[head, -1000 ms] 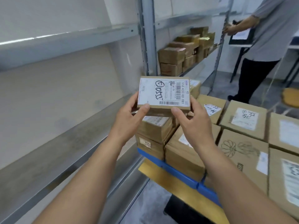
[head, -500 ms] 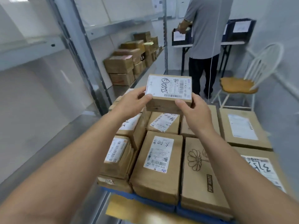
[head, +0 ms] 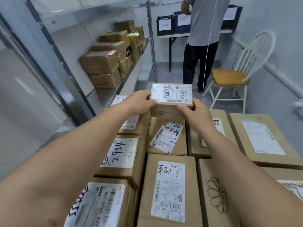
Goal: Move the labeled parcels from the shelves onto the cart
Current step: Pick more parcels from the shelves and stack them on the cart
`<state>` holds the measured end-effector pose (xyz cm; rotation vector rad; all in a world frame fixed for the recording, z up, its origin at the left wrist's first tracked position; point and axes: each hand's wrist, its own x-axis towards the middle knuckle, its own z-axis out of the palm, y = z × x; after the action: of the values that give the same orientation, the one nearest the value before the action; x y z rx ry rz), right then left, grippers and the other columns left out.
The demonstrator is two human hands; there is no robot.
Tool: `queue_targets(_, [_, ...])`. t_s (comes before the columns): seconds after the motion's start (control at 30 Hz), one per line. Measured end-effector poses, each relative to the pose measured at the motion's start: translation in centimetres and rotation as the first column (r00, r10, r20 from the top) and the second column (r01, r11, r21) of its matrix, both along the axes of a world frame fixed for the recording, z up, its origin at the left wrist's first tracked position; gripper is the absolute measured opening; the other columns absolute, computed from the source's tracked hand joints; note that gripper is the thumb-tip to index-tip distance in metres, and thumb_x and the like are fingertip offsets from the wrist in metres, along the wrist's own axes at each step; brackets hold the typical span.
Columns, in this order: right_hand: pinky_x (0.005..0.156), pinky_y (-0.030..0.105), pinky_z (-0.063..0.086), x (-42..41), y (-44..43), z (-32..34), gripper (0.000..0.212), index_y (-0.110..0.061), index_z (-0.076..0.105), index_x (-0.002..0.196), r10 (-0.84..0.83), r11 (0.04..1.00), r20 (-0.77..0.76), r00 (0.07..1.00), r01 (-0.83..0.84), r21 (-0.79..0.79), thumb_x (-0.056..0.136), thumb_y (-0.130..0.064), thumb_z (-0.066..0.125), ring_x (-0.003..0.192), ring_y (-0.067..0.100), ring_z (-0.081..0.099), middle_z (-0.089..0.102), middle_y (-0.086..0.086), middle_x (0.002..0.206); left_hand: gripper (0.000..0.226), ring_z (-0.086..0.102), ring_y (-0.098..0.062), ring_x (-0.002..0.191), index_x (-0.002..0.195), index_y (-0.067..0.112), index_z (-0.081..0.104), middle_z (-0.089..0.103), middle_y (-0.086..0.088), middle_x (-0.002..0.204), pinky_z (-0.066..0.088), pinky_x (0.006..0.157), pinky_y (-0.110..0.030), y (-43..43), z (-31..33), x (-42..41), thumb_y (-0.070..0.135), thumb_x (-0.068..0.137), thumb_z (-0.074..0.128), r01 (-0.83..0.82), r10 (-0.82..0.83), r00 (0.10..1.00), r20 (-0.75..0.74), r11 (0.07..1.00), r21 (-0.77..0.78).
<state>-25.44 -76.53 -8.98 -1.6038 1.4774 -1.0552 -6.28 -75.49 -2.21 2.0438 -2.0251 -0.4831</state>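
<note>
Left fingers: The left hand (head: 138, 102) gripped the near left corner of the small labeled parcel (head: 171, 102), with the thumb lying across the edge of its white label.
Right fingers: The right hand (head: 196, 114) gripped the near right corner. The thumb pressed on the top edge and the fingers curled round the side.
Held parcel: It sat level, label up, just above the far end of the parcel with the slanted label (head: 166, 136). Whether the two touched could not be told.
What changed: A second before, the same parcel was held up in front of a bare shelf bay. It had since been swung across and lowered over the cart's load, with the two-handed grip unchanged.
Cart load: Taped cardboard parcels (head: 170, 185) lay packed on every side of the slanted-label parcel and hid the cart deck completely.
Shelf: To the left of and beyond the slanted-label parcel ran the metal shelf (head: 114, 94). Brown cardboard boxes (head: 101, 63) were still stacked on it.
Further off: Beyond the slanted-label parcel a second person (head: 205, 30) stood at a table, with a white chair (head: 229, 76) to the right.
Meaning for the task: The carry looked nearly done, and only setting down and letting go remained for this parcel. More boxes waited on the shelf.
</note>
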Motion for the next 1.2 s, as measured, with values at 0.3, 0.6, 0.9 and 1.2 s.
queue_targets(0.3, [0.082,0.031,0.049,1.2,-1.3,-2.0,0.037,-0.02,0.055,0.126,0.018,0.998,-0.078,0.997,-0.013,0.058,0.092,-0.036,0.056,0.097,0.012,0.055,0.061,-0.004,0.118,0.019,0.053,-0.024,0.082,0.086,0.011,0.054,0.061,-0.009,0.097,0.036,0.059,-0.029,-1.9,-2.1,0.6,0.028,0.093,0.049,0.016,-0.025,0.99,0.136,0.998,0.065])
queue_targets(0.6, [0.082,0.031,0.046,1.1,-1.2,-1.6,0.035,-0.017,0.054,0.127,0.021,1.0,-0.156,0.988,-0.018,0.017,0.095,-0.031,0.051,0.099,0.014,0.054,0.061,0.0,0.119,0.025,0.051,-0.023,0.075,0.078,0.007,0.059,0.062,-0.014,0.091,0.036,0.059,-0.029,-2.1,-2.4,0.8,0.025,0.091,0.047,0.03,-0.04,0.986,0.161,0.998,0.063])
queue_targets(0.9, [0.076,0.032,0.038,0.6,-1.0,-0.5,0.036,-0.016,0.053,0.124,-0.024,0.998,-0.38,0.925,-0.001,-0.066,0.092,-0.033,0.051,0.105,0.022,0.049,0.054,0.009,0.12,0.035,0.049,-0.028,0.113,0.119,0.01,0.058,0.052,-0.01,0.128,0.042,0.092,-0.038,-0.1,-1.1,0.2,0.031,0.094,0.048,0.021,-0.025,0.98,0.198,1.0,0.023])
queue_targets(1.2, [0.085,0.033,0.041,1.1,7.4,2.7,0.029,-0.011,0.061,0.12,0.061,0.888,-0.501,0.863,-0.277,-0.368,0.095,-0.021,0.051,0.112,0.024,0.051,0.057,0.005,0.119,0.041,0.047,-0.025,0.12,0.127,0.016,0.056,0.058,-0.005,0.126,0.037,0.098,-0.037,10.1,1.1,-1.1,0.035,0.093,0.045,0.142,-0.042,0.934,0.354,0.955,-0.259])
